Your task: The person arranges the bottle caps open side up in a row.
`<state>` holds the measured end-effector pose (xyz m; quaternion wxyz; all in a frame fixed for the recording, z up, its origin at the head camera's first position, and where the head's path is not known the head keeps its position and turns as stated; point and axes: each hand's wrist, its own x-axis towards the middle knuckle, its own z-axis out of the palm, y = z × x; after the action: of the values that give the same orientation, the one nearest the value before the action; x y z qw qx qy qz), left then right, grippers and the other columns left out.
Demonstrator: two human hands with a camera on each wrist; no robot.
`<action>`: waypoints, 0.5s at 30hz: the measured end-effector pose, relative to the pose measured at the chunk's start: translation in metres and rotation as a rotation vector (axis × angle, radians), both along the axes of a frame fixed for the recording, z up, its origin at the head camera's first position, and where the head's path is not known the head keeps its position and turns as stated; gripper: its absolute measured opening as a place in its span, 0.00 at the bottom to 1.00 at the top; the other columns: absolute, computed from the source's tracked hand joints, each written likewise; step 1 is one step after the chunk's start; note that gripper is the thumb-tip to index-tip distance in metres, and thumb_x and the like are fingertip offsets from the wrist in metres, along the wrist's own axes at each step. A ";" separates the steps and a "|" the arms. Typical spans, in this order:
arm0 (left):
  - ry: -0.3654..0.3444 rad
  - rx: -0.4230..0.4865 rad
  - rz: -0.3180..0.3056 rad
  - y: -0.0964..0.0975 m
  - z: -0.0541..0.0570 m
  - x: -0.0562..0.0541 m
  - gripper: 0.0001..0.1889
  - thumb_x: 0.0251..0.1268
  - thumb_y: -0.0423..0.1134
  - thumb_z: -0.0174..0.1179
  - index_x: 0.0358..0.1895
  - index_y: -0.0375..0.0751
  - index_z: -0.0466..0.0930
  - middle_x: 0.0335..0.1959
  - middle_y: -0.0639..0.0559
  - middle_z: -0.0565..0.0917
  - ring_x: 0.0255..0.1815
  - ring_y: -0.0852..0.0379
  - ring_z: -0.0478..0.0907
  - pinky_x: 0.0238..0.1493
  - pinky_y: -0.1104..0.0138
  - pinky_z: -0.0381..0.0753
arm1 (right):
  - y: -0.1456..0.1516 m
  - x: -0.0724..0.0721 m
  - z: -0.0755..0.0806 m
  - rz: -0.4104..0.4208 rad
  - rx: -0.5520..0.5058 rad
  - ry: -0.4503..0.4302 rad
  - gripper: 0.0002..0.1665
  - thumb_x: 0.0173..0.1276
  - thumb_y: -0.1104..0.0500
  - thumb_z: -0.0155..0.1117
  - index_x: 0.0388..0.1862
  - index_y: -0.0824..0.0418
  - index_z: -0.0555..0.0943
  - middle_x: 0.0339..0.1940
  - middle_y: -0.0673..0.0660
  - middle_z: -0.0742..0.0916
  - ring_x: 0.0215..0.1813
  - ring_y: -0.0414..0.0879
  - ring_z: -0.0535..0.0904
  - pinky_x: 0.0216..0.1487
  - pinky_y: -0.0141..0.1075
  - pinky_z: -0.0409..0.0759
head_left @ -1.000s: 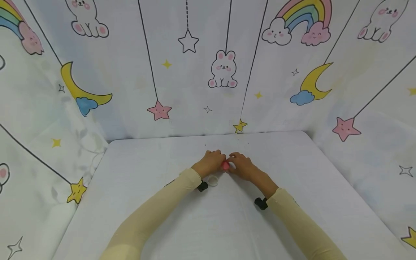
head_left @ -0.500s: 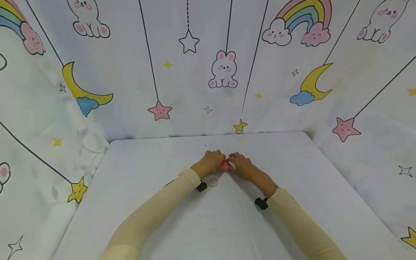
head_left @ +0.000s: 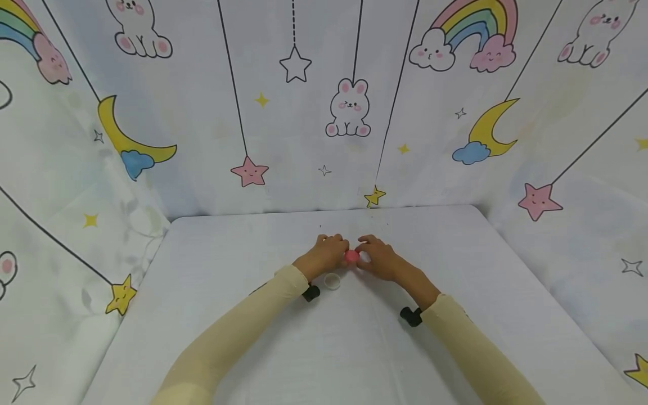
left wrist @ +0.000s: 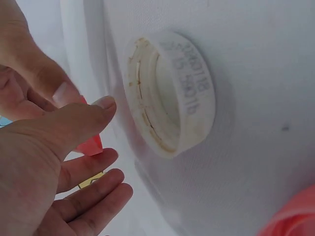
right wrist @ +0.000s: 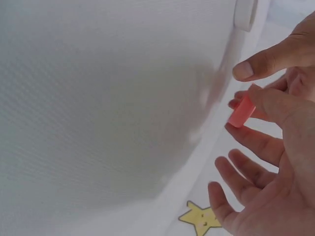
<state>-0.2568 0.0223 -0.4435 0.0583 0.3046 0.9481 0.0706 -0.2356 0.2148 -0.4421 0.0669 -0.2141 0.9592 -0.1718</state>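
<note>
A small pink bottle cap (head_left: 351,257) is between the two hands over the table. My right hand (head_left: 381,260) pinches the pink cap (right wrist: 242,112) between thumb and index finger, its other fingers spread. My left hand (head_left: 326,254) lies right beside the cap, with the thumb (right wrist: 251,70) raised apart and the fingers partly hidden behind the cap. A white bottle cap (head_left: 332,281) rests near my left wrist, its hollow side up. In the left wrist view this white cap (left wrist: 184,98) shows printed digits and brownish marks inside its rim.
The white table (head_left: 324,349) has its far edge behind the hands. A backdrop (head_left: 298,129) with printed stars, moons and rabbits rises around it. At the corner of the left wrist view, a curved pink thing (left wrist: 293,216) is partly cut off.
My left hand has drawn slightly left and my right hand slightly right, so more of the pink cap shows between them. The white cap stays in place.
</note>
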 end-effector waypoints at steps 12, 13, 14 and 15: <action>-0.007 0.097 0.019 -0.001 0.001 0.006 0.23 0.72 0.60 0.65 0.51 0.44 0.83 0.51 0.51 0.82 0.61 0.53 0.77 0.72 0.46 0.69 | -0.004 0.008 0.011 -0.037 -0.091 -0.059 0.20 0.79 0.48 0.59 0.48 0.61 0.89 0.77 0.67 0.73 0.77 0.65 0.70 0.71 0.75 0.63; 0.002 0.098 0.027 0.000 0.001 0.007 0.23 0.72 0.61 0.66 0.50 0.44 0.83 0.51 0.51 0.82 0.60 0.53 0.78 0.72 0.46 0.69 | -0.004 0.009 0.011 -0.037 -0.093 -0.062 0.19 0.79 0.49 0.59 0.47 0.61 0.89 0.77 0.67 0.73 0.77 0.65 0.70 0.71 0.75 0.63; 0.008 0.095 0.033 0.000 0.000 0.008 0.23 0.72 0.62 0.65 0.49 0.44 0.82 0.50 0.51 0.82 0.60 0.53 0.78 0.72 0.46 0.69 | -0.004 0.009 0.012 -0.039 -0.095 -0.064 0.19 0.79 0.49 0.59 0.47 0.61 0.89 0.77 0.67 0.74 0.77 0.65 0.70 0.71 0.75 0.64; 0.015 0.098 0.039 0.000 0.000 0.009 0.23 0.72 0.62 0.65 0.48 0.44 0.82 0.50 0.51 0.82 0.60 0.53 0.78 0.72 0.46 0.69 | -0.004 0.010 0.012 -0.041 -0.098 -0.065 0.19 0.80 0.50 0.58 0.46 0.61 0.90 0.76 0.67 0.74 0.77 0.65 0.71 0.70 0.75 0.64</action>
<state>-0.2481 0.0224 -0.4432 0.0350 0.2893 0.9496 0.1157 -0.2256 0.2104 -0.4297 0.0840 -0.1917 0.9512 -0.2266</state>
